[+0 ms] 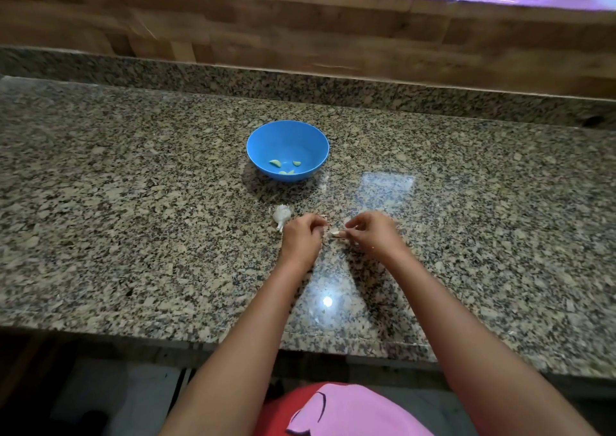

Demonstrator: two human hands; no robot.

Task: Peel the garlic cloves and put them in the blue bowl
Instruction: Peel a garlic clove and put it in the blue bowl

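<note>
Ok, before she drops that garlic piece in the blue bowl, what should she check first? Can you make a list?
1. Clove held firmly: ok, right hand pinches it.
2. Skin fully off: cannot tell, too small and blurred; left hand is at its tip.
3. Blue bowl upright and within reach: ok, just beyond the hands.
4. Room in the bowl: ok, only a few peeled cloves inside.
5. Path to the bowl: ok, bare countertop between.
6. More garlic left: ok, garlic bulb lies beside the left hand.
</note>
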